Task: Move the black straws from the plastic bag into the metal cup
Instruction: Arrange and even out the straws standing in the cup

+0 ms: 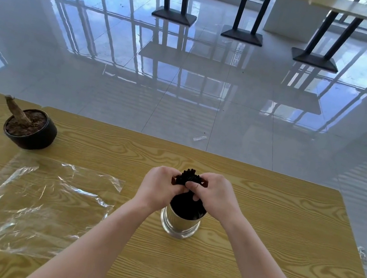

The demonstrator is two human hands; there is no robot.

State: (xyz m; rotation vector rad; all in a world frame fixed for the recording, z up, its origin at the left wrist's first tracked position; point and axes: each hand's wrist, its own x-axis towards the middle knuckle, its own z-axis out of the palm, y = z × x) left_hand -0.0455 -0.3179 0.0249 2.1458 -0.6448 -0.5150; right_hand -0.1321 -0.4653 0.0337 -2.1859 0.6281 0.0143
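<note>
While in shiny cup (179, 223) (cylindrical), black straws (191, 178)

The metal cup (179, 222) is shiny and mirror-smooth. The plastic bag (33, 201) is clear, crinkled, glossy film. The worktop (258, 236) shows yellowish wood grain; the straws (191, 178) look matt black; the floor (187, 79) is glossy tile.

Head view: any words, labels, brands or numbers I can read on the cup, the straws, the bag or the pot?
None can be read.
Metal cup: plain shiny wall, no label shows.
Black straws: plain.
Plastic bag: clear, no print.
Black pot: plain.
White scrap on the floor: too small to tell whether it bears print.
</note>
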